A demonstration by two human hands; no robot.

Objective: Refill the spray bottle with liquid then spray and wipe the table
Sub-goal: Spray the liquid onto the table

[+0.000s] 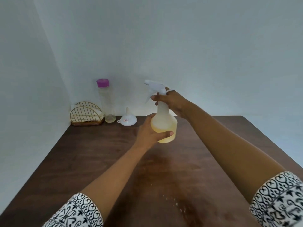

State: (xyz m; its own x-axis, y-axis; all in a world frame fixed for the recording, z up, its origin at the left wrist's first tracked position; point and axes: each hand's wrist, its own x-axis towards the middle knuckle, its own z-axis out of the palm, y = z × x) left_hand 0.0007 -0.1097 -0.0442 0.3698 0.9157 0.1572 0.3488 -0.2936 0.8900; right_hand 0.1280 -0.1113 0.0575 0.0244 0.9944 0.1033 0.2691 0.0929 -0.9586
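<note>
dark brown wood of the table (78,161) is filling the lower half of your view, running back into a corner of pale walls. you are holding the spray bottle (164,122) with both hands over the middle of the far half of the table; whether its base is touching the wood i cannot tell. your left hand (150,131) is cupping the wide lower body, thumb lying across the front and fingers wrapping round the back. your right hand (172,99) is gripping the narrow neck just under the white trigger head, fingers curling tight round it. the nozzle is pointing left, and pale yellow liquid is sitting in the lower part of the bottle. small pale droplets (176,203) are lying on the wood close to you. in the far left corner a wire napkin holder (86,115) is standing, with a tall clear bottle (105,104) with a purple cap just beside it and a white funnel (127,119) resting mouth-down to its right. your patterned sleeves (77,212) are showing at the bottom edge.
</note>
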